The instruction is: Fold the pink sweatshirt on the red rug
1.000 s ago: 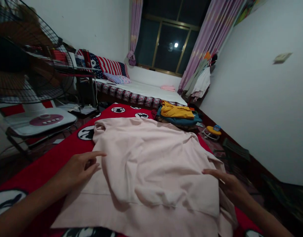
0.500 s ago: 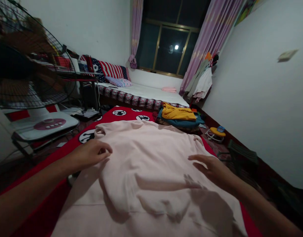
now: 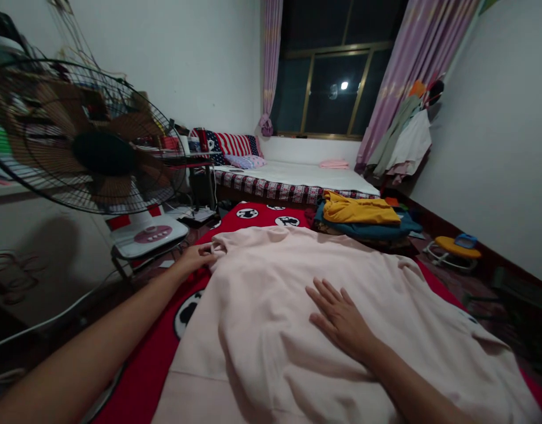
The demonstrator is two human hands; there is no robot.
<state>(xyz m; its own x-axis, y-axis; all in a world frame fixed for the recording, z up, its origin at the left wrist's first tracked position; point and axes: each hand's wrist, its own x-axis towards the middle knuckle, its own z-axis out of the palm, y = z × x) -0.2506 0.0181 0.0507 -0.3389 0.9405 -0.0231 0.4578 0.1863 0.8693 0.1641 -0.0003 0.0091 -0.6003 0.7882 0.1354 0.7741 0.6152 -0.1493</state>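
A pale pink sweatshirt (image 3: 271, 282) lies spread out over a red blanket (image 3: 248, 221) with black-and-white round prints. Soft folds run across its middle, and its near end leaves the picture at the bottom. At its far left corner, my left hand (image 3: 199, 258) has its fingertips closed on the cloth edge. My right hand (image 3: 339, 318) is over the middle of the sweatshirt, palm down and fingers spread, apparently lying flat on the fabric.
Folded clothes, a yellow garment (image 3: 359, 209) on top, are stacked beyond the sweatshirt. On the left a large fan (image 3: 105, 153) stands by a chair (image 3: 149, 235). A bed (image 3: 297, 174) is under the window. A yellow stool (image 3: 456, 247) stands at right.
My left hand has gone out to the sweatshirt's far left corner and taken hold there. My right hand has moved inward onto the cloth. The view has turned left.
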